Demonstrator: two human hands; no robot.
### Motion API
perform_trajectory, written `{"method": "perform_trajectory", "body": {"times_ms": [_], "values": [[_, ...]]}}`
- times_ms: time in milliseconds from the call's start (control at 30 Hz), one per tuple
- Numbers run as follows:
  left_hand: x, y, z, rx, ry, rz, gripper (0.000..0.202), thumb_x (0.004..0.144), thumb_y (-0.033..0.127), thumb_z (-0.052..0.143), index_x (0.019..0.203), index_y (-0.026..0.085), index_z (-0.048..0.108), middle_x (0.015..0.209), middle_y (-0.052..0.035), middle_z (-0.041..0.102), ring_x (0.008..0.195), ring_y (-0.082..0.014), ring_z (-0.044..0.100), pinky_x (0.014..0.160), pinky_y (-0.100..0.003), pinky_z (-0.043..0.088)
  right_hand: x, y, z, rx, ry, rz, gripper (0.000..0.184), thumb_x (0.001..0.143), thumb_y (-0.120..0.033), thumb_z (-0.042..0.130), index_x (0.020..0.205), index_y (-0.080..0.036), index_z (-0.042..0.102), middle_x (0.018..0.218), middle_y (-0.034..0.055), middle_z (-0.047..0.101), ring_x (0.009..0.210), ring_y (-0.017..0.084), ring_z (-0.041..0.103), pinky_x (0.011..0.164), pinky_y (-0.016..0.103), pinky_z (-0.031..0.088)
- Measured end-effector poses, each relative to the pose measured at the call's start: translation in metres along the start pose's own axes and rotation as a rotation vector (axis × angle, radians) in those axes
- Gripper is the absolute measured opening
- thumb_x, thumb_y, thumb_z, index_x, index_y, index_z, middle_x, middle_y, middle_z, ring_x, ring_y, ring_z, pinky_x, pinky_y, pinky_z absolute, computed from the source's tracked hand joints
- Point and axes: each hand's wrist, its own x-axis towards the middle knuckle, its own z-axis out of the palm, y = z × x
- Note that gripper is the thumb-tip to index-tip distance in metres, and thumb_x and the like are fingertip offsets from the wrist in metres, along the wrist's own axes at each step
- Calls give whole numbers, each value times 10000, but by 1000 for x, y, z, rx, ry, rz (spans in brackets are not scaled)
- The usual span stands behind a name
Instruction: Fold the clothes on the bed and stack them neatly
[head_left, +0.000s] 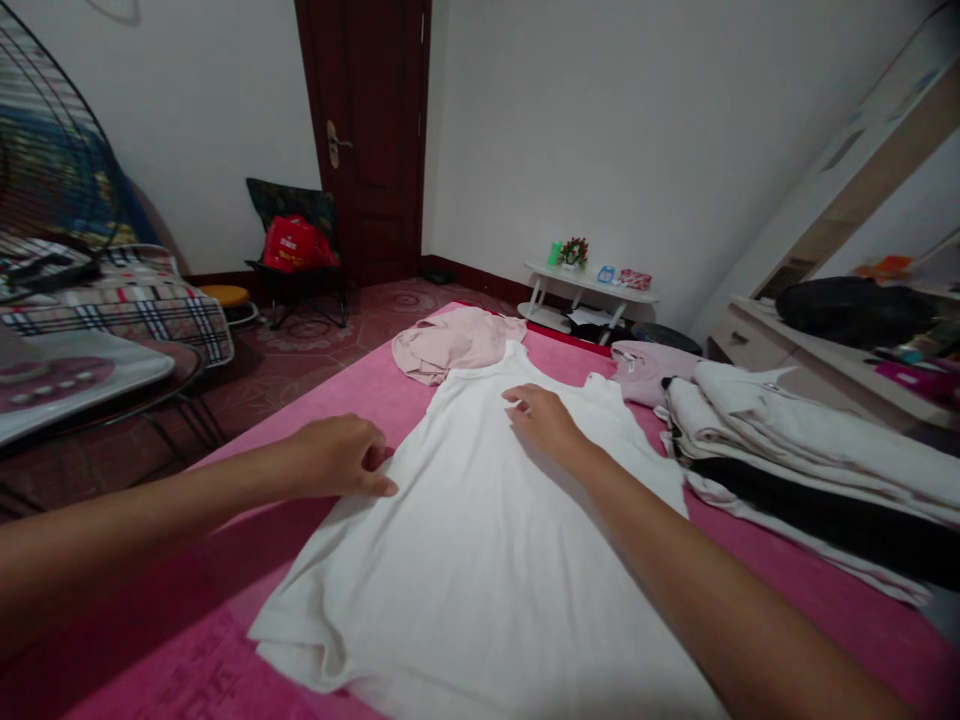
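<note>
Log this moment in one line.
left hand: at edge of white top | right hand: over its front | top: spread on pink cover | folded clothes: at right

No text could be read: the red bag (pixel 298 246) at ten o'clock in the view bore pale and yellow characters, too blurred to decipher.

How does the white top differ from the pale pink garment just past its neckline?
Color: the white top is plain white; the pink garment is pale pink.
Pose: the top lies spread out with a rumpled lower edge; the pink garment lies bunched.
Spread: the top covers far more of the pink sheet than the pink garment does.
Shared: both rest on that sheet.
</note>
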Motion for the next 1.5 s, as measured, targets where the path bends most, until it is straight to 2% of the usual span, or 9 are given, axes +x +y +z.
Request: {"method": "perform_trajectory", "body": {"times_ms": [200,367,567,767,1000,1067,1233,1367,1500], "values": [[-23,6,2,-185,-142,94,206,677,359,592,620,177,515,550,43,472,509,-106,394,487,-244,234,42,-71,25,-44,-267,-53,720,852,-537,535,1476,-288,276,1065,73,675,958,212,623,797,292,446],[-33,20,-6,-485,-304,165,153,703,266,552,814,169,594,694,33,563,577,-114,470,504,-210,312,67,-85,53,-200,-254,31,490,850,-585,485,1141,-229,656,1088,132,679,1005,274,623,811,352,450],[-44,52,-23,-772,-403,227,240,762,305,596,958,177,539,754,23,580,562,-98,462,491,-186,340,66,-48,39,168,52,232,228,802,-278,546,693,-145,696,711,65,679,727,171,612,646,250,400],[-37,106,-30,-860,-440,413,364,723,340,700,1018,200,541,713,50,512,567,-81,427,493,-169,350,25,16,10,678,248,352,231,608,-320,636,742,-138,686,587,-25,566,549,114,475,538,231,337],[21,154,0,-643,-1341,559,307,668,363,756,873,180,617,718,4,601,577,-151,605,542,-256,496,-23,45,17,789,280,387,347,594,-280,610,899,-149,711,612,-33,568,545,103,434,538,224,315],[52,154,-3,-604,-1135,632,179,784,331,640,865,171,628,753,-14,640,635,-151,631,563,-234,481,-26,45,19,807,250,341,371,611,-274,608,943,-150,718,666,-16,610,575,110,461,563,229,338],[149,134,-4,-311,40,508,184,829,151,502,903,116,667,908,-85,685,866,-185,618,830,-288,470,-30,44,14,794,196,265,381,646,-257,591,990,-145,708,777,19,662,685,146,534,652,258,401],[190,118,27,-166,339,523,312,865,175,464,1139,92,588,1206,-162,567,1126,-220,533,992,-338,414,-43,38,4,722,137,303,370,676,-269,584,1003,-137,698,718,2,600,639,126,484,603,243,380],[178,119,51,-88,489,500,421,941,336,388,1290,116,471,1301,-167,488,1219,-247,467,1046,-419,371,-71,26,-14,608,53,293,308,675,-248,579,935,-144,706,762,12,592,658,120,489,594,234,380]]}}
